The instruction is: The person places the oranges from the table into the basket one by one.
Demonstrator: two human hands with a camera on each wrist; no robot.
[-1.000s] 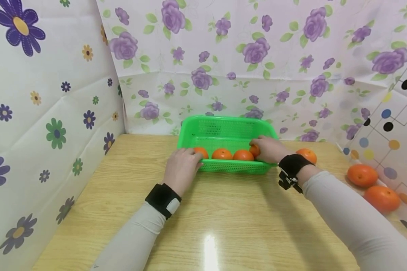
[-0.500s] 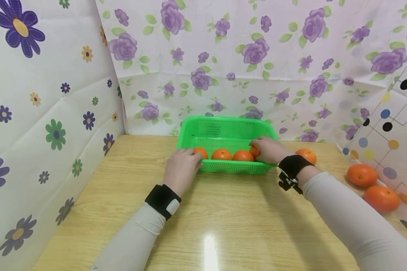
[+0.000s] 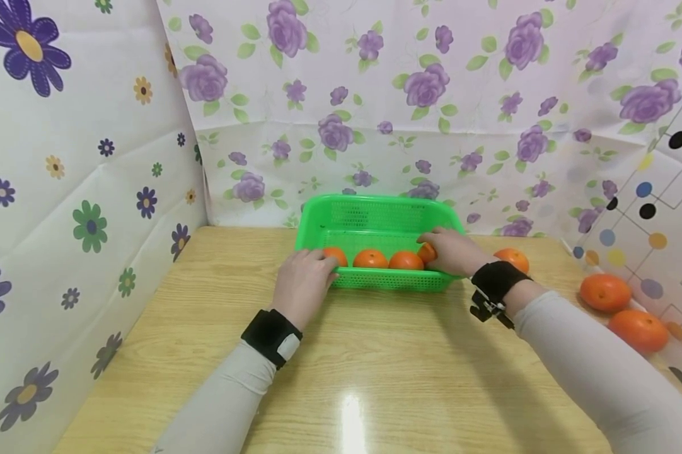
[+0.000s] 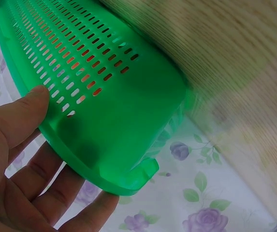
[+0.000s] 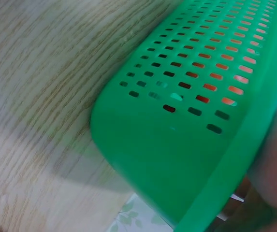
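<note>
A green perforated plastic basket (image 3: 386, 279) stands at the back of the table. Several oranges lie in a row along its near wall, among them a middle orange (image 3: 370, 258) and one beside it (image 3: 406, 260). At the basket's left front corner my left hand (image 3: 302, 284) grips the rim; in the left wrist view its thumb presses the outer wall and its fingers reach over the rim. My right hand (image 3: 453, 252) reaches into the right end, fingers curled over the rightmost orange (image 3: 427, 253), which it partly hides. In the right wrist view the rim hides most of that hand.
Outside the basket, an orange (image 3: 512, 259) sits behind my right wrist. Two more, a farther orange (image 3: 605, 292) and a nearer orange (image 3: 639, 330), lie by the right-hand dotted cloth. Flowered cloth (image 3: 341, 157) hangs behind the wooden table (image 3: 341, 359).
Both hands stay at the basket, and the oranges keep their places. My right wrist has shifted very slightly to the right; the head view has turned a little.
</note>
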